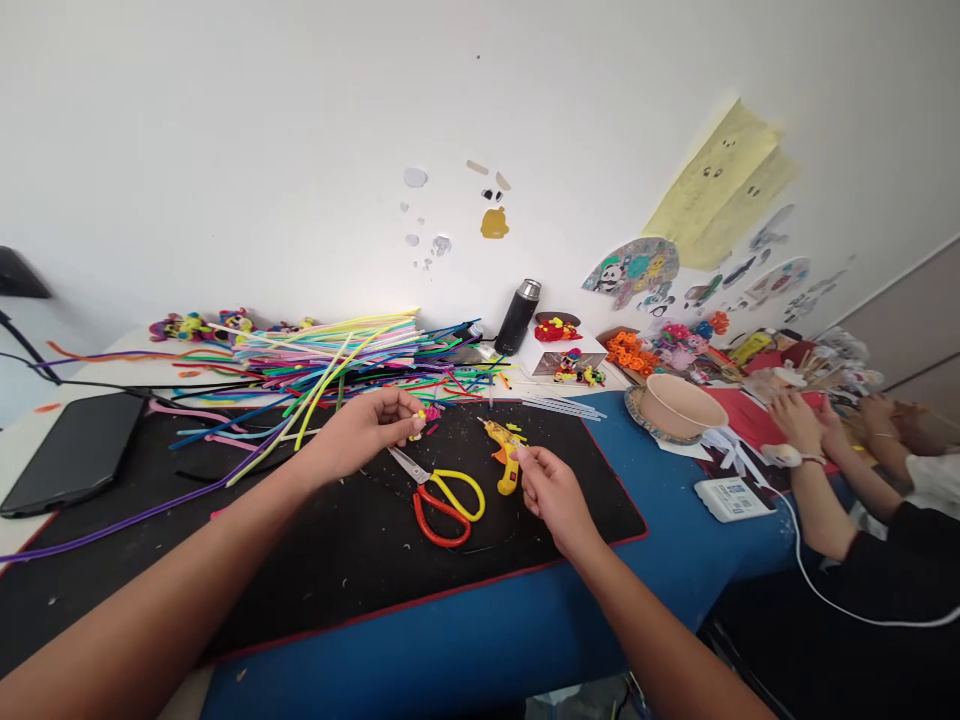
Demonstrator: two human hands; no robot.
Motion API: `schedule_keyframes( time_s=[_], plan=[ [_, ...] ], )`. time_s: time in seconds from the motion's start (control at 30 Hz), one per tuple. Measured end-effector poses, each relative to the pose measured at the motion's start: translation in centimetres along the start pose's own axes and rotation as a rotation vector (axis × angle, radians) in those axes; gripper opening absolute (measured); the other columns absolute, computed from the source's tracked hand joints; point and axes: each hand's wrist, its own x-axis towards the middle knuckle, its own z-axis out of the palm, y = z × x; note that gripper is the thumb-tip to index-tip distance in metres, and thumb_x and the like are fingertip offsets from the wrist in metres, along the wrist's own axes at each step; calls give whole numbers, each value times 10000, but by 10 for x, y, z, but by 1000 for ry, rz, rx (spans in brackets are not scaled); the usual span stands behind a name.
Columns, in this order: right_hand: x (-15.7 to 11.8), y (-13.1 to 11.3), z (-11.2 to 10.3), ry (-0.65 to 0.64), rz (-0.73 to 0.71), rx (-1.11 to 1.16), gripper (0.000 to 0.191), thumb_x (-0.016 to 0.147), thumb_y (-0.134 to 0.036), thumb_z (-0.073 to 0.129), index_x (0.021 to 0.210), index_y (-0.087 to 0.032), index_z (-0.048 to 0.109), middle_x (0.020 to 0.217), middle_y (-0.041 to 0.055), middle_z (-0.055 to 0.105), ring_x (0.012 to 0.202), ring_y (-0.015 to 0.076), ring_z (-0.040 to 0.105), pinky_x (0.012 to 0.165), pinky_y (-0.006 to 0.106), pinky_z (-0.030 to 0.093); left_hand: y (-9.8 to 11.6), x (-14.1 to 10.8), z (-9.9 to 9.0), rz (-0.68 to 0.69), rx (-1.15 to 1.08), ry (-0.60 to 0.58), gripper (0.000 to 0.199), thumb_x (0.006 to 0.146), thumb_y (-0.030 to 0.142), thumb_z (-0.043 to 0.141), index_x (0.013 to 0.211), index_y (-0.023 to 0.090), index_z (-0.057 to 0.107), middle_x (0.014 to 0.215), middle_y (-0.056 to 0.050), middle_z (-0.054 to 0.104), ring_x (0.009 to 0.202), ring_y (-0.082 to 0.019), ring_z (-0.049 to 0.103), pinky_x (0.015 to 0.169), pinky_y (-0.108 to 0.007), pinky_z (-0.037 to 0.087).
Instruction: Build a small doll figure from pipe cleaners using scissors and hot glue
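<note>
My left hand (375, 430) is closed on a small pink and yellow craft piece (429, 413), held above the black mat (330, 560). My right hand (549, 488) has its fingers closed at the side of a yellow glue gun (508, 462); whether anything is pinched between them is hidden. The glue gun's nozzle points up and left, toward the craft piece. Between and below my hands lie scissors (448, 505) with one red and one yellow handle loop. Small pink and yellow bits lie near the nozzle.
Colourful pipe cleaners (337, 350) are heaped at the back left, beside a black phone (75, 450). A black flask (519, 318), a white box (551, 358) and a beige bowl (684, 405) stand further right. Another person's hands (799, 425) work at the far right.
</note>
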Motion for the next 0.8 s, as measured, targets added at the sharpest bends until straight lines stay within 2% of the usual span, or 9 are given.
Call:
schedule_keyframes(
  time_s=[0.1,0.17,0.3,0.4,0.5,0.6,0.7,0.8],
  plan=[
    [4,4,-19,23,-11,-173,573,828,-768,681,897,-204,605,519,-105,435,384,94,366,390,233,243,2,0,0,-10,-26,1,557,747,721,774,950,212,676,824,-40,747,714,-195,646,679,-328,531],
    [7,7,-22,3,-26,-312,552,886,-762,603,896,-210,593,541,-89,490,376,111,432,406,246,290,1,0,0,-30,-58,5,572,739,720,780,962,205,668,816,-44,747,685,-186,636,657,-323,515],
    [11,11,-12,7,-100,-661,435,994,-652,511,955,-227,592,623,-63,576,462,154,570,515,267,369,-1,-1,-2,-30,-115,28,557,724,684,813,952,196,670,766,-35,718,645,-174,618,611,-304,482],
    [11,8,0,64,-151,-912,340,987,-571,590,1035,-235,584,719,-18,648,637,210,647,589,279,351,-1,-1,-4,-6,-148,20,504,746,635,826,935,190,682,746,-26,705,640,-163,605,601,-294,465],
    [11,5,8,73,-147,-1053,332,971,-531,644,1120,-240,584,788,21,689,727,248,665,613,283,317,-1,-2,-3,-3,-184,10,471,762,594,836,940,187,679,755,-16,702,642,-150,594,607,-284,454],
    [12,7,10,89,-175,-1063,254,969,-460,641,1107,-253,593,744,7,655,688,247,629,607,285,270,-1,-1,-1,-8,-197,10,455,755,569,848,934,190,671,748,-6,692,642,-148,591,604,-278,447],
    [16,14,6,131,-199,-900,100,917,-317,629,984,-260,582,649,-43,562,600,210,539,601,284,244,-1,-2,4,-10,-188,-1,431,757,550,846,923,192,673,765,-12,695,650,-153,593,609,-282,461],
    [21,21,1,157,-199,-783,90,850,-263,625,890,-258,544,607,-71,515,565,184,486,589,275,251,-4,-4,10,-2,-185,-27,390,780,523,831,935,191,696,789,-17,696,654,-153,591,616,-288,472]
  ],
)
